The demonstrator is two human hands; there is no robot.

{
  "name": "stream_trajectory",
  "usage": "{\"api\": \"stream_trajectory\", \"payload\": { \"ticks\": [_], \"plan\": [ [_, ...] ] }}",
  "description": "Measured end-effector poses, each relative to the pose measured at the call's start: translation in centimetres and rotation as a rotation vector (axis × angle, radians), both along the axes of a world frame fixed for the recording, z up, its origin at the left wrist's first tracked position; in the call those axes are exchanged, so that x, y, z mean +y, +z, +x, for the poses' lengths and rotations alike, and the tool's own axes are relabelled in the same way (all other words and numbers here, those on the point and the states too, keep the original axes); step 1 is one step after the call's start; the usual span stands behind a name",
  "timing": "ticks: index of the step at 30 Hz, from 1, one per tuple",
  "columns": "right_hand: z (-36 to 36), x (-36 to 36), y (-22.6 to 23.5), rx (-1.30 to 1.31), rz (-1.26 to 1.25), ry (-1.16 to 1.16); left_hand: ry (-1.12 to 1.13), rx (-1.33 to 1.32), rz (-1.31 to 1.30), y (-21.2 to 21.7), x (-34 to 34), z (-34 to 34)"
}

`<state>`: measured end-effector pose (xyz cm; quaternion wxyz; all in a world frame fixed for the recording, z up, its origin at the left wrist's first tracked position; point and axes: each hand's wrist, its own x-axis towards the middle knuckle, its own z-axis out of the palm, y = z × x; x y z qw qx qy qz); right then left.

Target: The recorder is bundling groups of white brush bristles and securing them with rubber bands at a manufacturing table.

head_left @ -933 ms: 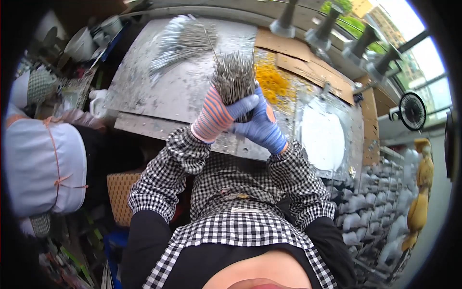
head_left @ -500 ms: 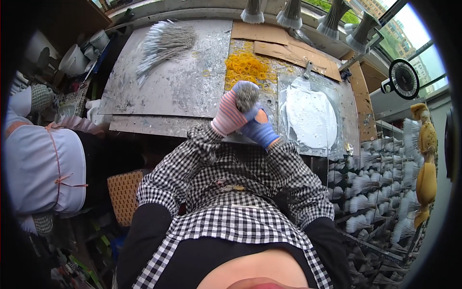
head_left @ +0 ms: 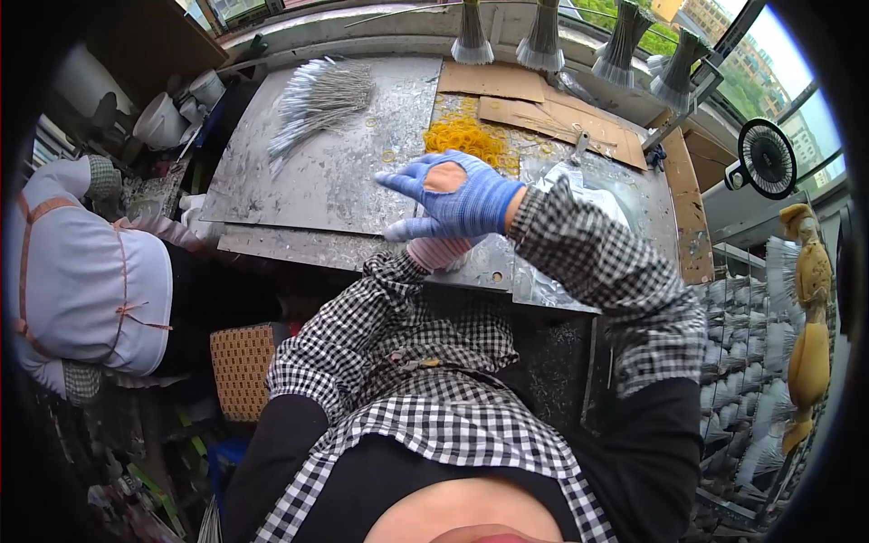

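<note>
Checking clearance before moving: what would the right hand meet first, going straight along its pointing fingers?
Over the grey board, the right hand would probably meet the pile of white-tipped rods first, near its lower end; depth is unclear, so it might pass above.

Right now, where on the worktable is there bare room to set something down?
Bare: the grey board between its near edge and the white-tipped wires, left of the right hand. Crowded: yellow bands and cardboard beyond that hand.

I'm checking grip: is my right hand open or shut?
Open: the right hand has its thumb spread apart from its outstretched fingers, leaving a gap.
</note>
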<state>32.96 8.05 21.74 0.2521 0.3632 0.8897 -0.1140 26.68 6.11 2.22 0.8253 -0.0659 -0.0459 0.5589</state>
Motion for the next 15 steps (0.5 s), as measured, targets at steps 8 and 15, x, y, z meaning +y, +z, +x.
{"api": "stream_trajectory", "payload": {
  "ticks": [8, 15],
  "plan": [
    [1.1, 0.7, -2.5, 0.330, -0.082, -0.015, 0.099, -0.432, -0.150, 0.8, 0.3, -0.3],
    [0.0, -0.2, -3.7, 0.953, 0.543, 0.469, -0.369, -0.404, 0.121, 0.1, 0.5, -1.8]
  ]
}}
